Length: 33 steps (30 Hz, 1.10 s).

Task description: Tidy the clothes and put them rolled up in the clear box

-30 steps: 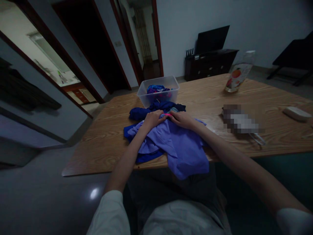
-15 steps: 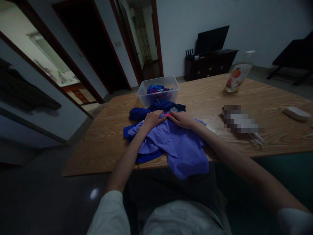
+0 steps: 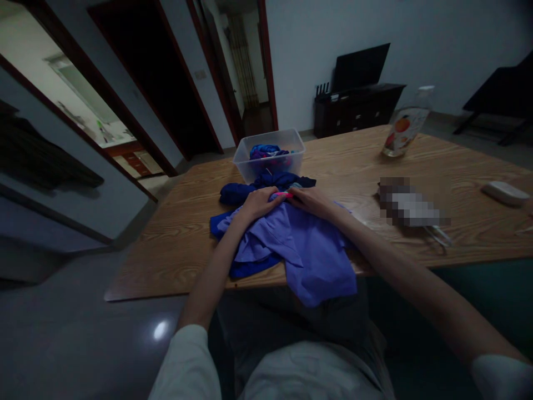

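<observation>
Together both hands pinch the far edge of a lilac garment: left hand [image 3: 258,203] and right hand [image 3: 310,201] nearly touching. Its cloth [image 3: 308,250] drapes toward the body over the worktop [image 3: 175,239]. Just beyond sits a clear bin [image 3: 270,155].

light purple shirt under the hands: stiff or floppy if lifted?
Likely floppy: the light purple shirt lies creased and droops over the table edge. Probably light. Both hands, left hand and right hand, rest on its far end.

Dim room: pale wall [image 3: 416,33], dark cabinet [image 3: 358,108] (perhaps a television atop), glossy floor [image 3: 62,333].
</observation>
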### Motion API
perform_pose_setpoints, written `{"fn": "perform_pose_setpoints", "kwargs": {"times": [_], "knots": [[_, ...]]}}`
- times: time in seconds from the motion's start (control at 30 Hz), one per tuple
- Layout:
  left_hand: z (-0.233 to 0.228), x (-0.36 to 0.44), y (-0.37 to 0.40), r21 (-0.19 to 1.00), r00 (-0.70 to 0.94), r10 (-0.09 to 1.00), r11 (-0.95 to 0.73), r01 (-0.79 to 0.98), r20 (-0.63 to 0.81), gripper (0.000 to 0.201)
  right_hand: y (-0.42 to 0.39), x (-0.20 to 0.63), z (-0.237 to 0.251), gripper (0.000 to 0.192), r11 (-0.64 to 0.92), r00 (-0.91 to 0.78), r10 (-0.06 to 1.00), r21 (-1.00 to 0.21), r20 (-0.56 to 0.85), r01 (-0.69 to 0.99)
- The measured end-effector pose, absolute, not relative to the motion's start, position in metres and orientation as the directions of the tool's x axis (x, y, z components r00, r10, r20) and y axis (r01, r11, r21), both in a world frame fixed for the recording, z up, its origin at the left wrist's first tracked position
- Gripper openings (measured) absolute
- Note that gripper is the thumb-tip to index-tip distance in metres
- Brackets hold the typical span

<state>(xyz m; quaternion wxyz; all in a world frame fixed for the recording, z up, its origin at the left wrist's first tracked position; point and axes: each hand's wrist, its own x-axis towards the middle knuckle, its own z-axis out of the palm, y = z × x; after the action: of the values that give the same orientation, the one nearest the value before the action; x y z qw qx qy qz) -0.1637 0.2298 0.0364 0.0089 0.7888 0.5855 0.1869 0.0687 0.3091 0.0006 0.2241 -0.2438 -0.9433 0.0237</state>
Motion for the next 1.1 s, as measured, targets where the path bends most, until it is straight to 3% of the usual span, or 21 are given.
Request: {"fn": "perform_pose_setpoints", "kwargs": {"times": [0.13, 0.23, 0.57, 0.67, 0.93, 1.1], "knots": [[0.044, -0.167, 0.228, 0.359, 0.271, 0.925, -0.356, 0.863, 0.266, 0.048, 0.308, 0.071, 0.004, 0.040, 0.888, -0.779, 0.445, -0.106, 0.442, 0.447], [0.046, -0.168, 0.227, 0.363, 0.295, 0.911, -0.389, 0.847, 0.290, 0.045, 0.308, 0.072, 0.005, 0.040, 0.889, -0.771, 0.444, -0.113, 0.457, 0.444], [0.036, -0.158, 0.231, -0.062, 0.379, 0.844, -0.385, 0.921, 0.381, 0.035, 0.310, 0.069, 0.004, 0.042, 0.867, -0.742, 0.496, -0.298, 0.450, 0.398], [0.038, -0.158, 0.229, -0.105, 0.403, 0.829, -0.394, 0.913, 0.388, 0.034, 0.317, 0.068, 0.000, 0.039, 0.873, -0.733, 0.485, -0.306, 0.476, 0.379], [0.045, -0.164, 0.225, 0.255, 0.272, 0.911, -0.355, 0.899, 0.309, 0.048, 0.316, 0.069, -0.002, 0.033, 0.912, -0.756, 0.402, -0.154, 0.517, 0.379], [0.042, -0.171, 0.230, 0.355, 0.292, 0.917, -0.377, 0.855, 0.271, 0.046, 0.314, 0.070, -0.003, 0.033, 0.920, -0.771, 0.372, -0.098, 0.518, 0.378]]}}
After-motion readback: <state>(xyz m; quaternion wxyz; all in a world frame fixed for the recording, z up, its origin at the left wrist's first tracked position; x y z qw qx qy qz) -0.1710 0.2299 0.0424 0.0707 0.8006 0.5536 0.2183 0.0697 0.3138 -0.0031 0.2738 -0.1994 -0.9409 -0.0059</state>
